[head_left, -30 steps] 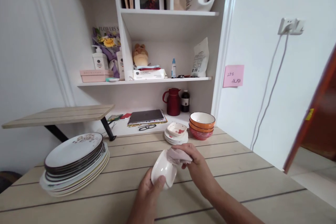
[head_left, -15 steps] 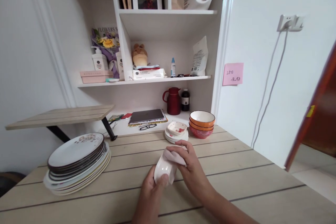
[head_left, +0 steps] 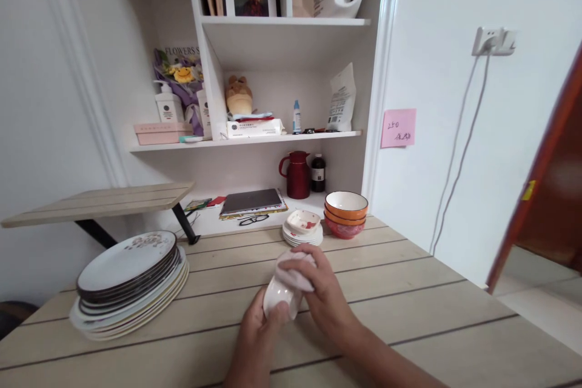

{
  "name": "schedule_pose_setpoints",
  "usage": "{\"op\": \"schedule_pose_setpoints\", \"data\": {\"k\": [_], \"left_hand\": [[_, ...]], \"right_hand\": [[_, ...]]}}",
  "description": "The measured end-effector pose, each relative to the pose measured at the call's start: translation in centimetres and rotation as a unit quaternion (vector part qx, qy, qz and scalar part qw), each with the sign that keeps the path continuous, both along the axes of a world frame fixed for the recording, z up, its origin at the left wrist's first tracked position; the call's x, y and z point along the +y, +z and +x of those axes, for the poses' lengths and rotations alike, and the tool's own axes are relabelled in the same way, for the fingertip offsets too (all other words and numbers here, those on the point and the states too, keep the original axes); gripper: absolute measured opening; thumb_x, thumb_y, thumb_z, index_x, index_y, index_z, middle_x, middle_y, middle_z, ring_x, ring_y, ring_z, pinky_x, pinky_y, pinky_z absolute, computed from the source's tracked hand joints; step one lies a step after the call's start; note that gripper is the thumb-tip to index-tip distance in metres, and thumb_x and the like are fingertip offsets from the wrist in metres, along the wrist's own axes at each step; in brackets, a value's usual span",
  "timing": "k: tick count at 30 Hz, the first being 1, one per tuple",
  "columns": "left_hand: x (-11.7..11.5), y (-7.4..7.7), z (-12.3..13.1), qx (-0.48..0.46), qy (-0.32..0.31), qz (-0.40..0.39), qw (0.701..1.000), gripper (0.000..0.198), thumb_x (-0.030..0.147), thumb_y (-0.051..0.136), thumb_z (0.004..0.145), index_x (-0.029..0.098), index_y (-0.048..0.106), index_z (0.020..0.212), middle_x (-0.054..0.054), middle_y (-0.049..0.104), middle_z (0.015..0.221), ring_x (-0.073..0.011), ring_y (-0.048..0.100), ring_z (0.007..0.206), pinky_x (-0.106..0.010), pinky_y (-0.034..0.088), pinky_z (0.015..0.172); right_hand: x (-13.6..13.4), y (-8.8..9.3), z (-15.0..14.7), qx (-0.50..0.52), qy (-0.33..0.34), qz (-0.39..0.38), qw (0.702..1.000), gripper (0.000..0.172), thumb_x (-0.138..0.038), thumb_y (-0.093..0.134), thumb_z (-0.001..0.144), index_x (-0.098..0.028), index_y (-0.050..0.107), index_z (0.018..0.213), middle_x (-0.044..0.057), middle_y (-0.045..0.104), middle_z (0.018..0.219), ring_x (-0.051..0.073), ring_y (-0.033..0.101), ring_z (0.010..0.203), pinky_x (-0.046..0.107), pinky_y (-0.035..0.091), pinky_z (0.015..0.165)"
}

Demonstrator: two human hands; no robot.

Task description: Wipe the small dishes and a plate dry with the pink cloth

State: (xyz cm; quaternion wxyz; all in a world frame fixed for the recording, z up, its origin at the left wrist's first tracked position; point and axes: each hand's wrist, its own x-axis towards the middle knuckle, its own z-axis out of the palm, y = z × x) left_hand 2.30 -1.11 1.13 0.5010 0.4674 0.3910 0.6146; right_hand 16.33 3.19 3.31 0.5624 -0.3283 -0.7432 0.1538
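Gripped by its near side in my left hand is a small white dish, tilted above the wooden table. My right hand is closed on a pale pinkish cloth, which it presses against the dish's upper rim. The cloth hides part of the dish. Just beyond my hands sits a small square dish with red marks, on top of a stack of small white plates.
To the left stands a tall stack of large plates under a raised wooden shelf. Orange and red bowls are nested at the back right. Behind lie glasses, a dark laptop and a red thermos jug.
My right hand and the cloth have shifted slightly over the dish's rim. The dish stays in my left hand. The whole view has moved a little.
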Motion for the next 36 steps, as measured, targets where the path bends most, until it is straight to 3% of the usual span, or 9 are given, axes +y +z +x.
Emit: {"op": "schedule_pose_setpoints", "data": {"k": [3, 6, 12, 15, 20, 24, 28, 32, 36], "left_hand": [[0.0, 0.1, 0.0, 0.015, -0.008, -0.008, 1.0, 0.05, 0.046, 0.072, 0.073, 0.014, 0.067, 0.112, -0.012, 0.072, 0.107, -0.0292, 0.063, 0.101, -0.037, 0.046, 0.092], [0.0, 0.1, 0.0, 0.004, -0.009, -0.006, 1.0, 0.05, 0.046, 0.073, 0.072, 0.014, 0.068, 0.111, -0.011, 0.072, 0.105, -0.0285, 0.064, 0.098, -0.036, 0.047, 0.09], [0.5, -0.5, -0.2, -0.047, 0.033, -0.005, 0.998, 0.044, 0.042, 0.082, 0.059, 0.016, 0.073, 0.093, -0.009, 0.074, 0.095, -0.0305, 0.065, 0.096, -0.038, 0.051, 0.086], [0.8, -1.1, -0.3, -0.053, 0.031, 0.006, 0.998, 0.044, 0.041, 0.083, 0.06, 0.015, 0.073, 0.094, -0.009, 0.075, 0.094, -0.0302, 0.066, 0.095, -0.038, 0.051, 0.086], [0.5, -1.0, -0.3, -0.049, -0.013, 0.006, 0.999, 0.049, 0.038, 0.073, 0.076, 0.017, 0.065, 0.12, -0.011, 0.071, 0.114, -0.0273, 0.063, 0.106, -0.037, 0.046, 0.095], [0.1, -0.8, -0.3, -0.035, -0.014, -0.005, 0.999, 0.055, 0.04, 0.072, 0.077, 0.016, 0.061, 0.125, -0.012, 0.071, 0.113, -0.0277, 0.064, 0.104, -0.037, 0.046, 0.095], [0.3, -0.9, -0.4, -0.053, -0.013, -0.002, 0.999, 0.054, 0.038, 0.074, 0.075, 0.016, 0.063, 0.123, -0.012, 0.071, 0.111, -0.0277, 0.064, 0.103, -0.038, 0.046, 0.094], [0.7, -1.2, -0.4, -0.073, 0.01, -0.002, 0.997, 0.044, 0.041, 0.081, 0.064, 0.016, 0.072, 0.099, -0.009, 0.074, 0.093, -0.0278, 0.066, 0.092, -0.037, 0.05, 0.086], [0.3, -0.7, -0.1, -0.057, 0.006, -0.013, 0.998, 0.044, 0.038, 0.079, 0.067, 0.016, 0.07, 0.105, -0.009, 0.073, 0.103, -0.0269, 0.064, 0.098, -0.036, 0.047, 0.09]], "right_hand": [[1.2, -0.2, 0.7, 0.077, 0.0, -0.071, 0.995, 0.029, -0.016, 0.052, 0.084, -0.029, 0.072, 0.101, 0.007, 0.055, 0.114, 0.024, 0.055, 0.111, 0.038, 0.046, 0.095], [0.8, -0.6, 0.4, 0.075, -0.005, -0.056, 0.996, 0.031, -0.018, 0.052, 0.085, -0.03, 0.072, 0.105, 0.007, 0.055, 0.115, 0.024, 0.054, 0.111, 0.039, 0.046, 0.095], [-2.7, -0.2, -1.2, -0.152, 0.014, 0.1, 0.983, 0.032, -0.024, 0.064, 0.084, -0.041, 0.069, 0.11, 0.004, 0.058, 0.121, 0.027, 0.053, 0.108, 0.043, 0.044, 0.089], [-2.9, 0.2, -1.2, -0.208, 0.033, 0.124, 0.97, 0.038, -0.02, 0.063, 0.083, -0.042, 0.066, 0.114, 0.004, 0.059, 0.121, 0.028, 0.052, 0.109, 0.044, 0.042, 0.089], [0.1, -0.5, 0.1, -0.04, 0.012, 0.002, 0.999, 0.034, -0.015, 0.053, 0.085, -0.034, 0.07, 0.108, 0.006, 0.053, 0.125, 0.026, 0.051, 0.114, 0.045, 0.042, 0.097], [1.4, -0.7, 0.9, 0.057, 0.014, -0.081, 0.995, 0.031, -0.019, 0.05, 0.088, -0.03, 0.07, 0.109, 0.007, 0.055, 0.114, 0.023, 0.055, 0.111, 0.041, 0.045, 0.098], [-0.6, -0.6, -0.1, -0.016, -0.002, -0.01, 1.0, 0.029, -0.022, 0.054, 0.087, -0.032, 0.071, 0.108, 0.008, 0.054, 0.123, 0.026, 0.053, 0.113, 0.044, 0.045, 0.096], [-2.7, -0.3, -1.4, -0.139, 0.034, 0.06, 0.988, 0.028, -0.027, 0.065, 0.084, -0.042, 0.071, 0.106, 0.001, 0.061, 0.121, 0.028, 0.053, 0.112, 0.045, 0.043, 0.095], [-1.0, -0.1, -0.2, -0.084, 0.005, 0.034, 0.996, 0.029, -0.023, 0.061, 0.084, -0.037, 0.071, 0.107, 0.005, 0.056, 0.126, 0.028, 0.052, 0.113, 0.047, 0.042, 0.097]]}}
